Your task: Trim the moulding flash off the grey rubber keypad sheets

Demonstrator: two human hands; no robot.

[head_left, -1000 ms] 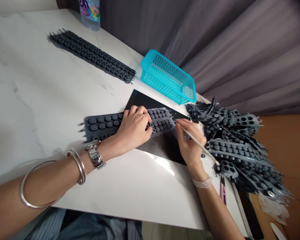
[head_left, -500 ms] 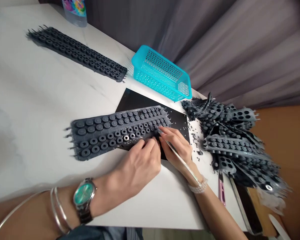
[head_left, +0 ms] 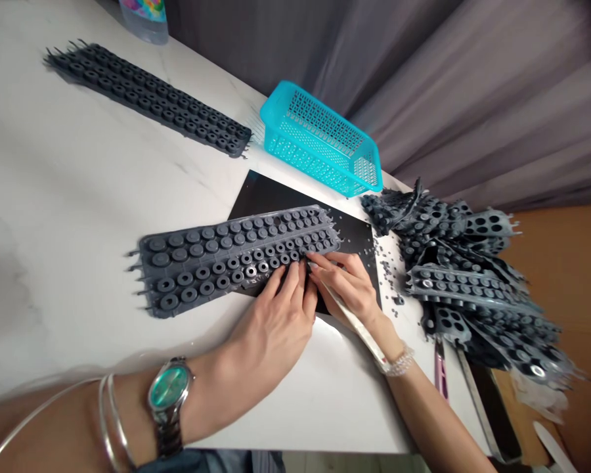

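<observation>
Grey rubber sheet of moulded rings (head_left: 226, 256), laid flat across a black board (head_left: 280, 197) on a white marble table (head_left: 79, 197). Left hand (head_left: 270, 335) pressed on the sheet's lower edge, fingers (head_left: 288, 282) slightly apart. Right hand (head_left: 349, 295) just beside it, curled fingers together around a slender pale-handled pick (head_left: 354, 325), tip hidden. Small grey crumbs (head_left: 385, 266) scattered past the board's edge. Heap of similar sheets (head_left: 465, 282) near the right hand, turquoise plastic basket (head_left: 320, 141) beyond the board, second grey sheet (head_left: 142, 98) farther along the table.
</observation>
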